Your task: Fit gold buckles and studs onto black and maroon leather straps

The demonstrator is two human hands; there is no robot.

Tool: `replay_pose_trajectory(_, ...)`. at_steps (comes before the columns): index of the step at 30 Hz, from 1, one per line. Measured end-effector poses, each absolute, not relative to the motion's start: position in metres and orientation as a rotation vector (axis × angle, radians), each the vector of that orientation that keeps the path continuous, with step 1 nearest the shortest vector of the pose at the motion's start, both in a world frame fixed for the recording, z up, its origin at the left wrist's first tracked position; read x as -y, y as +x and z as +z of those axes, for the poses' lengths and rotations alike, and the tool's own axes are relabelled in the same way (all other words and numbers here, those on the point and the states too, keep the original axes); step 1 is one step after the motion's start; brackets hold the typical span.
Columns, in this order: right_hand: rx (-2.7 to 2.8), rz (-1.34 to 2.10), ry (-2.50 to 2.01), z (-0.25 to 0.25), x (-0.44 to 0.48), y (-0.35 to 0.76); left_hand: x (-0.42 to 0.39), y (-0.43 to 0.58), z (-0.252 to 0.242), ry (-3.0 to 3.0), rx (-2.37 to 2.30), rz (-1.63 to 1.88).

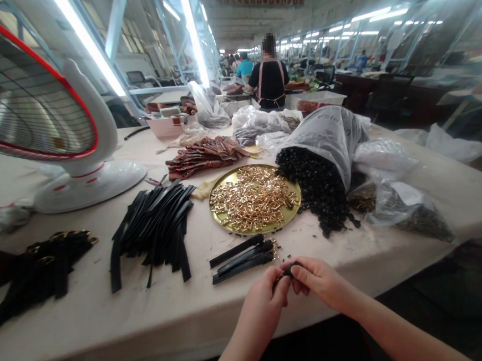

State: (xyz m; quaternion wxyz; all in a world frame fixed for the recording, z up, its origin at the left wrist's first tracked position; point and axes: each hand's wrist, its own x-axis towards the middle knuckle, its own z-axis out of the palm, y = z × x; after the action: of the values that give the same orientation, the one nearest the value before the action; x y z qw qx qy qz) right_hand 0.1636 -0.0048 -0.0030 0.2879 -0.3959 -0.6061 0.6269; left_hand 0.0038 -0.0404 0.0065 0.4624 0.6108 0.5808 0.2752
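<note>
your left hand (263,293) and right hand (319,281) pinched a black piece (290,268), lower centre; black straps (245,258) lay just up-left, long axes roughly sideways, left hand nearer

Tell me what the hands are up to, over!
Left hand, right hand: together, pinching small black piece. Few black straps: just beyond, leftward. Nothing visibly blocking hands.

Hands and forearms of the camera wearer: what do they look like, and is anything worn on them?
The left hand and right hand are ungloved. The left forearm and right forearm are bare, with no sleeve in frame. No watch or bracelet shows; the fingers are too small to rule out rings.
</note>
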Motion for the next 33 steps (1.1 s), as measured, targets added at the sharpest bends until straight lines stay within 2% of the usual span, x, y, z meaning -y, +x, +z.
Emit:
replay_pose_trajectory(5,1.322,1.675,-1.106,-0.006,0.005,0.152,0.041,0.01,0.004,1.427,-1.402,0.821)
replay_pose_trajectory(12,1.259,1.643,-1.084,-0.01,0.008,0.152,0.034,0.007,-0.005,1.216,-1.331,0.826)
replay_pose_trajectory(17,0.999,1.866,-1.014,-0.014,0.007,0.155,0.029,0.006,-0.01,1.181,-1.303,0.796)
replay_pose_trajectory(23,1.131,2.071,-0.964,-0.014,0.006,0.156,0.03,0.006,-0.017,1.15,-1.404,0.816)
replay_pose_trajectory(27,1.129,2.014,-0.991,-0.016,0.012,0.156,0.032,0.005,-0.017,1.341,-1.593,0.736)
replay_pose_trajectory(33,1.08,1.944,-0.995,-0.013,0.016,0.159,0.04,0.008,-0.001,1.191,-1.24,0.761)
